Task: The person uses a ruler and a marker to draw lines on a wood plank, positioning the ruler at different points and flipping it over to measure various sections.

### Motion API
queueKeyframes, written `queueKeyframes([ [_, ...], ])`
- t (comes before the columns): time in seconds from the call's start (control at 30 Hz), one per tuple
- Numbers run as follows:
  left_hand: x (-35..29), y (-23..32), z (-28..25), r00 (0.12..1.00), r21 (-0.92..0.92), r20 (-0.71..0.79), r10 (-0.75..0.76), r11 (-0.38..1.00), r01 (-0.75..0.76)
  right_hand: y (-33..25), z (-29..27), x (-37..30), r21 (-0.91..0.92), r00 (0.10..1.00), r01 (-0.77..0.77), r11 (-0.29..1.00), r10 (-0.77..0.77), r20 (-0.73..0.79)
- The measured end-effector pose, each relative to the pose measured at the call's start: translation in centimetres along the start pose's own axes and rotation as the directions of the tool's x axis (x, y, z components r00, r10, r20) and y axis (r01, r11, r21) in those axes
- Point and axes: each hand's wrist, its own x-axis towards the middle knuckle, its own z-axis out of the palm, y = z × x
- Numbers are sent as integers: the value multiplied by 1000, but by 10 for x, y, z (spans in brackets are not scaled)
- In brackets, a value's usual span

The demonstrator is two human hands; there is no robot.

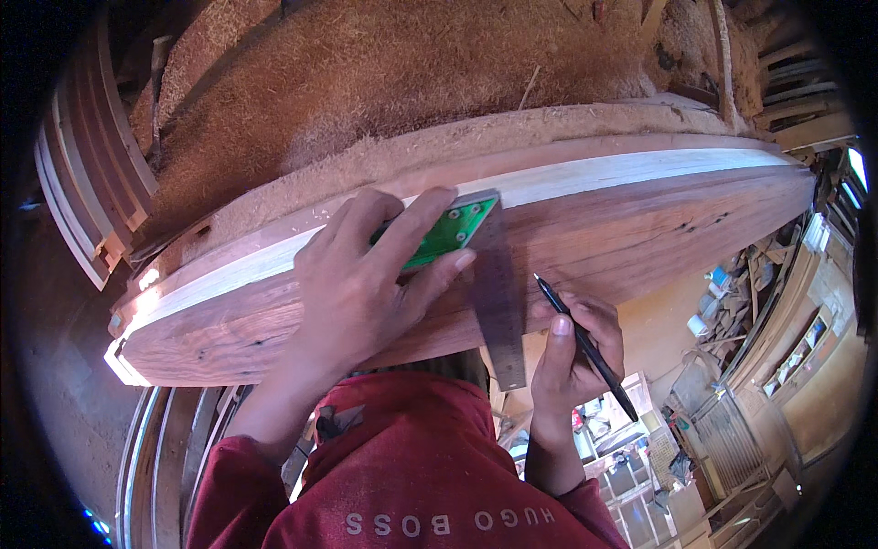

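A long reddish-brown wooden board (631, 233) with a pale far edge lies across in front of me. My left hand (366, 261) is closed round the green stock of a try square (453, 229), pressing it against the board's pale edge. From that stock the metal blade (501, 334) runs toward me over the board and past its near edge. My right hand (581, 348) grips a black pen (594, 357), its tip just right of the blade, over the board. Whether the tip touches the wood I cannot tell.
Wood shavings (412, 64) cover the area beyond the board. Curved wooden strips (96, 165) stand at the far left. Offcuts (736, 302) are heaped at the right, with a shelf unit (631, 476) at the lower right. More long strips (165, 448) lie below the board's left end.
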Motion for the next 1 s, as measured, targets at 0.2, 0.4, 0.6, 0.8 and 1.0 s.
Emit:
queueKeyframes([
  [0.2, -5, 5, 3, 997, 50, 82, -3, 999, -2, 7, -7, -4, -113, 996, 57, 992, -48, 78],
  [0.4, -11, 3, 3, 996, 102, 94, 3, 995, -13, 8, -5, -3, -95, 997, 11, 995, -4, 72],
  [0.6, -10, 1, 9, 995, 150, 68, 69, 985, -79, 9, -1, 0, -122, 994, 33, 992, -19, 111],
  [0.8, -9, 1, 10, 993, 164, 75, 92, 981, -103, 12, 2, 4, -142, 987, 61, 988, -38, 155],
  [1.0, -8, -1, 10, 990, 165, 90, 104, 979, -118, 12, 6, 4, -130, 990, 47, 990, -29, 137],
])
